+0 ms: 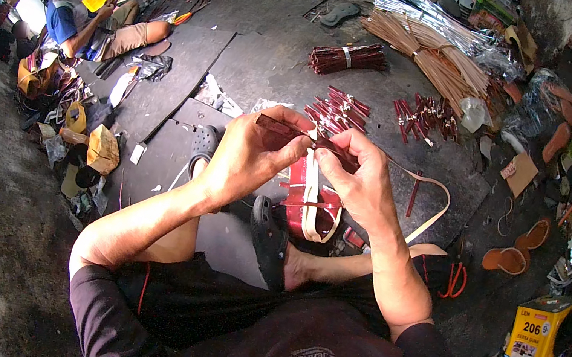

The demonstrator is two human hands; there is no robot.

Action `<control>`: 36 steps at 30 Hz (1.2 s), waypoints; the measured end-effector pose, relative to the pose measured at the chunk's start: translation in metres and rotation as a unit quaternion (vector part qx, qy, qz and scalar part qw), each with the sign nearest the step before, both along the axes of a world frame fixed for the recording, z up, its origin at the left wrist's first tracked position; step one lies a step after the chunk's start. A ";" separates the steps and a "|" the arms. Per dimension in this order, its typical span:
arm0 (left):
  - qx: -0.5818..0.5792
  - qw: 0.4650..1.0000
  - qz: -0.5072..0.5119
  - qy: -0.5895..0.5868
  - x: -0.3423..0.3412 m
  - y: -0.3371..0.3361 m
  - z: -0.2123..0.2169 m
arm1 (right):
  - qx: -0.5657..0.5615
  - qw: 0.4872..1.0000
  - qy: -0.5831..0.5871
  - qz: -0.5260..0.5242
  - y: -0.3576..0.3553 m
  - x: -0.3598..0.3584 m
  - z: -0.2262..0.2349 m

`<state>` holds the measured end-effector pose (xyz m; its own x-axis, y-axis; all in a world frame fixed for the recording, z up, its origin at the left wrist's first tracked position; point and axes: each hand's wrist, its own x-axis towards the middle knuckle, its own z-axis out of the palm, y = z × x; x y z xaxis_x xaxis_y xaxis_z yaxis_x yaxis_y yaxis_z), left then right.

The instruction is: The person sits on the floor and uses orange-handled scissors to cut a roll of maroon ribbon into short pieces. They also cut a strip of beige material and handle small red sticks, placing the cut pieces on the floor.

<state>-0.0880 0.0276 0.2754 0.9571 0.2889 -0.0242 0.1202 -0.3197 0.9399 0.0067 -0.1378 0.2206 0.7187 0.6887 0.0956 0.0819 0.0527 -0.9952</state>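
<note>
Both my hands are raised in front of me, their fingertips almost meeting. Between thumb and fingers, my left hand (254, 150) pinches a dark red strap (276, 126). My right hand (361, 175) is closed on the other part of the strap, where a small pale piece shows between the fingertips. A narrow cream tape (441, 194) comes out behind the right hand and curves down beside my leg. Under the hands lies a dark red and cream coil of strips (309, 209). Just beyond them is a heap of short dark red straps (344, 107) with pale bits.
A second heap of short straps (427, 118), a tied dark red bundle (348, 58) and long tan strips (426, 54) lie farther off. Brown sandals (505, 257), red-handled scissors (453, 281) and a yellow-blue box (535, 337) are at right. Another person (73, 19) sits far left.
</note>
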 end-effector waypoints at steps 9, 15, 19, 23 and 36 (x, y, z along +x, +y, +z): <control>0.090 0.995 0.007 -0.043 0.001 0.000 -0.008 | -0.042 0.997 -0.057 -0.030 0.011 -0.002 -0.004; 0.139 0.987 0.018 -0.076 0.003 -0.006 0.000 | 0.011 1.000 0.016 -0.024 0.010 -0.007 0.005; 0.120 0.991 0.015 -0.061 0.003 -0.005 -0.001 | 0.024 0.998 -0.035 -0.040 0.015 -0.007 -0.005; 0.119 0.991 -0.005 -0.068 -0.001 -0.006 0.001 | 0.006 0.999 -0.018 -0.050 0.015 -0.012 -0.003; -0.158 0.987 -0.018 0.032 -0.004 0.028 -0.006 | -0.078 0.991 -0.084 -0.073 -0.037 0.007 0.006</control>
